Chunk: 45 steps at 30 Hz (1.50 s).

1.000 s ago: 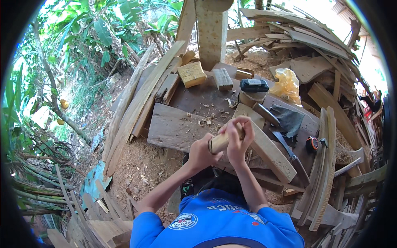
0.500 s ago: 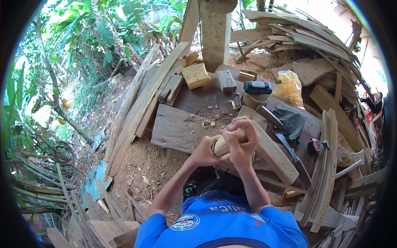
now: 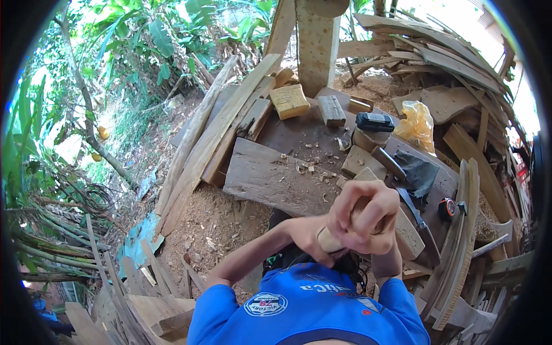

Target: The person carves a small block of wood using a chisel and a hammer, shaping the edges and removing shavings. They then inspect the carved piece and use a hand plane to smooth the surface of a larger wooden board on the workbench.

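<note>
My left hand (image 3: 308, 234) is closed round the lower end of a pale wooden piece (image 3: 331, 241). My right hand (image 3: 365, 217) grips its upper part, fingers curled over it, hiding much of it. Just beyond my hands a thick pale plank (image 3: 408, 234) lies slanted on the makeshift bench (image 3: 307, 141). To its right are a metal blade with a dark handle (image 3: 425, 238), a dark cloth (image 3: 416, 171) and a black-and-orange tape measure (image 3: 447, 209). Farther back sit a black oblong object (image 3: 375, 122), a cylindrical tool (image 3: 388, 163), a yellowish wood block (image 3: 289, 100) and a weathered block (image 3: 331, 110).
An upright post (image 3: 315, 52) stands behind the bench. Long boards (image 3: 198, 158) lean at its left. A crumpled yellow plastic bag (image 3: 417, 126) and heaped slats (image 3: 448, 69) are at the right. Shavings cover the ground (image 3: 207, 241); plants and a thin trunk (image 3: 89, 132) are at the left.
My hands, with the wooden piece, have moved right and downward, closer to my body, and my right hand has turned over the piece's upper part. The whole scene has shifted rightward in view.
</note>
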### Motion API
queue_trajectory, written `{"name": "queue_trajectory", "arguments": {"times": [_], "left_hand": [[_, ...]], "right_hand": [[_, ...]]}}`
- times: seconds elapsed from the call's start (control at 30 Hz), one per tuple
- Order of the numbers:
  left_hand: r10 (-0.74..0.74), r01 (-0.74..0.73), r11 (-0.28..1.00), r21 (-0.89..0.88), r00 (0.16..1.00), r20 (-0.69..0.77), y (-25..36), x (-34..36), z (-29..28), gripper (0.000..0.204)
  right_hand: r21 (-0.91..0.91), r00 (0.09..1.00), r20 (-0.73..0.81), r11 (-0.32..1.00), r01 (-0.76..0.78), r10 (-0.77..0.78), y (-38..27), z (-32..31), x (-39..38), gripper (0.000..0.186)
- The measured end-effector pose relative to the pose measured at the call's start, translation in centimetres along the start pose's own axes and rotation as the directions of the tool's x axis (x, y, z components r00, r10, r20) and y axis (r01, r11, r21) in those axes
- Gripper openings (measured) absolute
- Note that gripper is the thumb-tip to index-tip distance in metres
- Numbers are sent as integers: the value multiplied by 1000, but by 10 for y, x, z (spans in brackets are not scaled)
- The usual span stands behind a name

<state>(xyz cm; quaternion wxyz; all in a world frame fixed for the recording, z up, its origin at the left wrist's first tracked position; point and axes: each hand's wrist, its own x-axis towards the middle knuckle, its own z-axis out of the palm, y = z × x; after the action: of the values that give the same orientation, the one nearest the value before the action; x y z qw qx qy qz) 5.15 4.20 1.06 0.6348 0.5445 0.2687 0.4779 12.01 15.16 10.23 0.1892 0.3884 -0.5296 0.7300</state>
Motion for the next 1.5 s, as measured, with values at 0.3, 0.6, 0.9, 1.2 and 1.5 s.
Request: {"name": "queue_trajectory", "arguments": {"times": [0.3,0.6,0.9,1.2,1.5], "left_hand": [[44,-42,995,-92,999,25,-1,2,28,20],[92,190,926,326,724,-683,0,-12,16,29],[636,634,376,676,354,-686,-24,-15,-44,35],[324,203,831,518,581,-747,-27,-7,-34,37],[-127,82,963,-258,978,-165,-24,-18,-5,26]], "right_hand": [[586,983,165,795,-159,75,4,11,12,4],[-227,866,-498,958,-173,39,20,-3,-18,4],[-442,420,-852,860,-254,-314,78,-22,-21,14],[-105,482,-867,900,-423,126,56,-20,-15,10],[319,833,-309,875,-364,459,35,-13,2,21]]}}
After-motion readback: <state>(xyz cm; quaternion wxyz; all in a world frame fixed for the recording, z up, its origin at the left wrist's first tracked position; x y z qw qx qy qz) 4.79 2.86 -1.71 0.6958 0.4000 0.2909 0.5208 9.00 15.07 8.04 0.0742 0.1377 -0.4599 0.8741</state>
